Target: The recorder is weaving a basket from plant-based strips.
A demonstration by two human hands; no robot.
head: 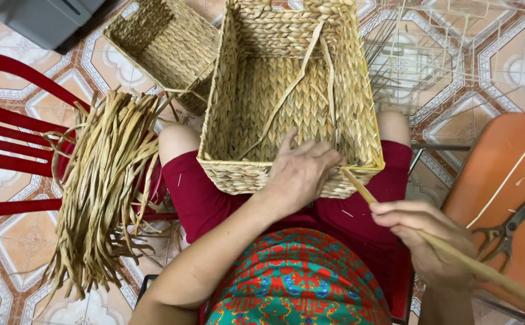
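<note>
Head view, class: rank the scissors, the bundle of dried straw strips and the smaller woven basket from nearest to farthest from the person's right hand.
From the right hand:
1. Scissors, just right, on the orange seat.
2. Bundle of dried straw strips, far left, on the red chair.
3. Smaller woven basket, upper left, on the floor.

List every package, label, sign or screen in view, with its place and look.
None shows: no package, label, sign or screen.
Nearest in kind: a grey box, top left on the floor, its faces plain.
The left hand rests on a woven basket; the right hand holds a stick.
</note>
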